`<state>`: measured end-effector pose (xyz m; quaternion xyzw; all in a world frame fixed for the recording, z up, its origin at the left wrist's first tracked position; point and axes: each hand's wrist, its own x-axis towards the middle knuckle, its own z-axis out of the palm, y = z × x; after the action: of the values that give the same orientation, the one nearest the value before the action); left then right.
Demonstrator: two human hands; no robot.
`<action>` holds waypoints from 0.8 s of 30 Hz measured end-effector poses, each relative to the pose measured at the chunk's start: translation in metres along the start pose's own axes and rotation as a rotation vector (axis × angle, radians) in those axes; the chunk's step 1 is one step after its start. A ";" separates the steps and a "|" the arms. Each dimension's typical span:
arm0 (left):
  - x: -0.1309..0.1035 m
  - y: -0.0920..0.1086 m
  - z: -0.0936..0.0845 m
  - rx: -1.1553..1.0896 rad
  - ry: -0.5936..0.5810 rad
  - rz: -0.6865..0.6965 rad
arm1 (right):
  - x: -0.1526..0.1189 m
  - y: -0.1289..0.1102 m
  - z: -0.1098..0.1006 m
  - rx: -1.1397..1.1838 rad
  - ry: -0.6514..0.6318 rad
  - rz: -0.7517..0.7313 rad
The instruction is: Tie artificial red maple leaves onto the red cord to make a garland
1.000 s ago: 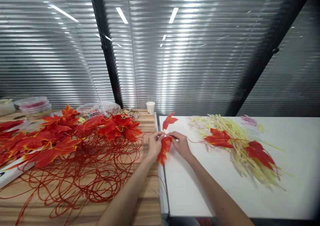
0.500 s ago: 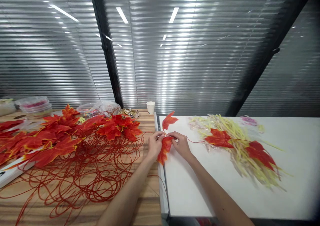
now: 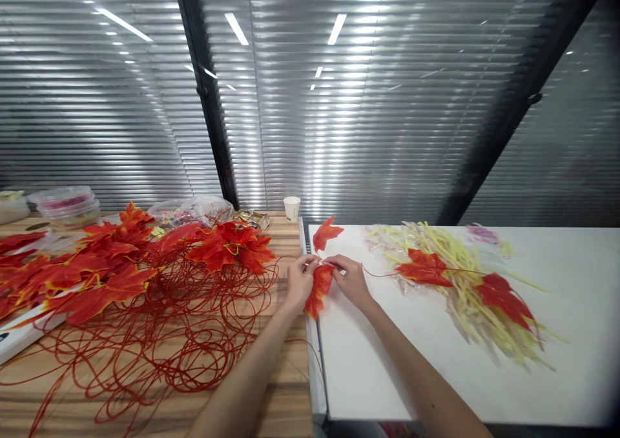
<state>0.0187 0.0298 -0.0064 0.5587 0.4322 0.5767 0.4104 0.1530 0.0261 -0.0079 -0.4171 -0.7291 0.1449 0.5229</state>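
Observation:
My left hand (image 3: 300, 281) and my right hand (image 3: 351, 281) meet over the seam between two tables, fingertips pinched around the yellow stem of a red leaf (image 3: 319, 291) and a thin red cord. The leaf hangs below my fingers, and a smaller red leaf (image 3: 327, 233) stands up just above them. From my right hand the cord runs right to a red leaf (image 3: 425, 268) and another one (image 3: 505, 300), both on yellow strips (image 3: 465, 309). A large tangle of red cord (image 3: 179, 334) lies to the left.
Red leaves (image 3: 111, 289) are heaped on the wooden table (image 3: 285, 393) at left, partly over a white object (image 3: 29, 334). Plastic tubs (image 3: 68, 207), a clear bag (image 3: 213, 210) and a paper cup (image 3: 292, 208) stand behind. The white table (image 3: 368, 373) is at right.
The small leaf above my fingers has shifted slightly left. Both hands keep the same place and pinch.

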 end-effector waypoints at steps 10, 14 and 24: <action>0.000 -0.001 0.000 0.003 -0.002 0.001 | 0.000 -0.002 -0.001 0.002 0.001 0.010; -0.001 0.000 0.000 0.004 0.001 0.005 | 0.000 -0.001 -0.001 0.003 -0.002 0.010; -0.001 0.001 0.000 0.012 -0.009 0.013 | 0.000 -0.002 -0.001 0.004 -0.003 0.011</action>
<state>0.0189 0.0285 -0.0062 0.5667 0.4302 0.5741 0.4053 0.1528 0.0246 -0.0055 -0.4196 -0.7274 0.1499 0.5219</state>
